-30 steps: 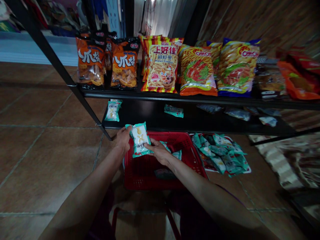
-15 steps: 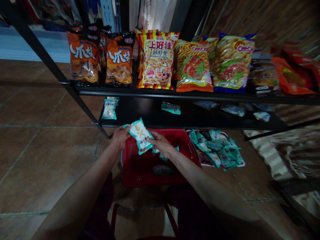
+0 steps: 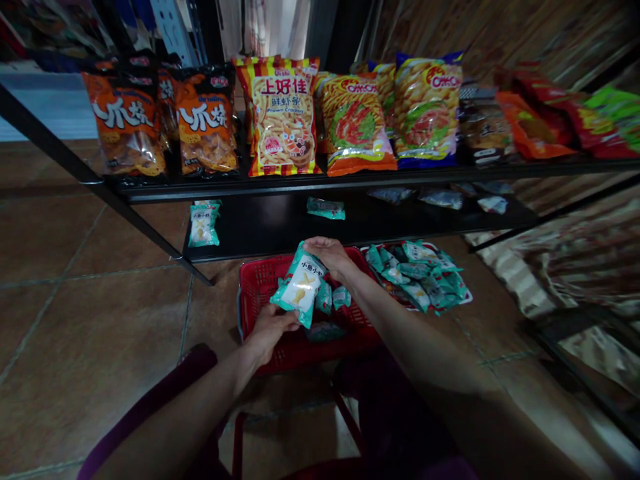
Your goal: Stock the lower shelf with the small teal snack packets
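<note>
Over a red plastic basket point(image 3: 255, 280) I hold a green-and-white snack packet point(image 3: 301, 285) by both ends, its printed face toward me and its lettering at the top. My left hand point(image 3: 270, 330) pinches the packet's lower edge, thumb on the front. At the upper right corner my right hand point(image 3: 330, 255) is closed on it, fingers curled behind. Several similar green packets point(image 3: 342, 297) lie in the basket beneath. On the low shelf's left end stand more of them, upright: one green-and-white packet point(image 3: 203, 225) shows in front.
A white-rimmed tray point(image 3: 467, 298) heaped with green packets point(image 3: 417, 270) sits right of the basket. On the black lower shelf point(image 3: 260, 223) lie a flat green packet point(image 3: 326, 208) and several bluish packets point(image 3: 440, 198). Large snack bags point(image 3: 283, 120) line the upper shelf, whose slanting post point(image 3: 150, 230) stands at left.
The packet has been turned round, so its lettering now reads upright. My left hand moved down to its lower edge, my right hand up to its top. The view has shifted right.
</note>
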The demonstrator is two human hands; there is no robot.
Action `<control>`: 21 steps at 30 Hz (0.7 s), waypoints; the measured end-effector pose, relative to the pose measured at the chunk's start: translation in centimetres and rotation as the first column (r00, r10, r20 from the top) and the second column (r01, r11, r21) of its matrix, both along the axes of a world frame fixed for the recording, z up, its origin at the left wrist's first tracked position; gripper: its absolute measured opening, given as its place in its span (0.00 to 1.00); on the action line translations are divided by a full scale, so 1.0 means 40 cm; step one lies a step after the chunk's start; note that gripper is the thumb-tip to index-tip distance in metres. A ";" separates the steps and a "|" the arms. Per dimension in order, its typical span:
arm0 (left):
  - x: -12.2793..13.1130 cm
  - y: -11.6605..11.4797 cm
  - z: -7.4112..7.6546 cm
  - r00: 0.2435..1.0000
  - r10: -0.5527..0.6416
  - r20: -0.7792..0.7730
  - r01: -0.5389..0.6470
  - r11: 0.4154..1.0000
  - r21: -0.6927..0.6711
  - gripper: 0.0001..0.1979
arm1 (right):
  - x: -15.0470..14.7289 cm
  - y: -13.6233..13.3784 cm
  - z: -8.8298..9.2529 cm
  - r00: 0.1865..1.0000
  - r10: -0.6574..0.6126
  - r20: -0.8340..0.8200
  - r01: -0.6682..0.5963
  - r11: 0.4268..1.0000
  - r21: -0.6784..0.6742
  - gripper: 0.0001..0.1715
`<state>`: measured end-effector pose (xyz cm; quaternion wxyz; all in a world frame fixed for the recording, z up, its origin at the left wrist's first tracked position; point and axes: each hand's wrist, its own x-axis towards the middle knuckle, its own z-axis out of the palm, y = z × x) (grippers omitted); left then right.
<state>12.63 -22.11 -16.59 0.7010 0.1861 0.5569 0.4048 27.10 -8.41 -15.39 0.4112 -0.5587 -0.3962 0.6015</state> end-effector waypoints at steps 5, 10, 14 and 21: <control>0.020 -0.021 -0.004 1.000 -0.012 -0.014 0.011 0.998 -0.056 0.13 | -0.007 0.002 -0.002 0.995 0.074 0.070 -0.075 0.997 0.015 0.10; 0.011 -0.018 0.000 0.998 -0.058 -0.033 0.056 0.997 -0.046 0.13 | -0.009 0.007 -0.007 0.990 0.112 0.085 -0.113 0.994 0.008 0.09; 0.000 -0.018 0.000 0.993 -0.112 -0.033 0.112 0.994 -0.010 0.14 | -0.012 0.008 0.000 0.989 0.124 0.076 -0.124 0.992 -0.002 0.07; -0.049 0.008 0.009 0.985 -0.160 -0.058 0.161 0.987 0.025 0.17 | 0.001 0.008 0.025 0.979 0.186 0.081 -0.188 0.982 0.014 0.07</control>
